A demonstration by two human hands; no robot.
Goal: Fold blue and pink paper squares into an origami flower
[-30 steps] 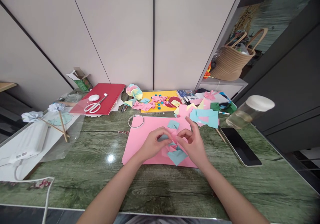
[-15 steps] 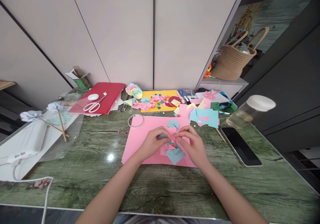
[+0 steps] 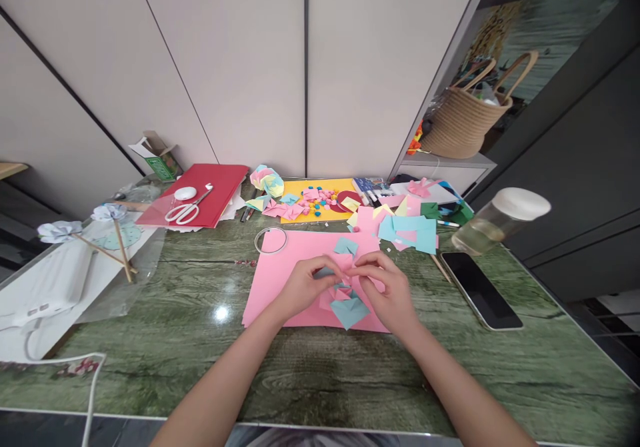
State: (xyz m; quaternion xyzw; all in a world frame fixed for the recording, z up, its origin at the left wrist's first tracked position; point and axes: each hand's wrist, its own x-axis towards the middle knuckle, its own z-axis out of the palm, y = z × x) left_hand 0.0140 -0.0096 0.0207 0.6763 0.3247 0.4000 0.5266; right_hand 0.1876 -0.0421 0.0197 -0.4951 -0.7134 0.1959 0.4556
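Both hands meet over a stack of pink paper [image 3: 273,267] at the middle of the table. My left hand [image 3: 313,284] is closed, its thumb and fingertips pinching a small pink folded paper. From the other side my right hand [image 3: 385,287] pinches at the same small pink paper, thumb and forefinger together. Fingers hide most of that piece. Just below the fingertips lies a blue folded paper [image 3: 350,310] with a pink folded piece [image 3: 342,294] against it. Another blue folded paper [image 3: 346,246] sits above the hands. A silver ring [image 3: 271,240] rests on the stack's upper left corner.
Behind the stack, a yellow sheet [image 3: 295,217] bears pink, yellow and blue bits. Scissors [image 3: 187,212] lie on a red folder [image 3: 220,194] at left. To the right are blue paper pieces [image 3: 425,234], a phone [image 3: 480,290] and a lidded bottle [image 3: 487,224].
My right hand's fingers have shifted slightly at the small pink paper. My left hand keeps its pinch in nearly the same place.
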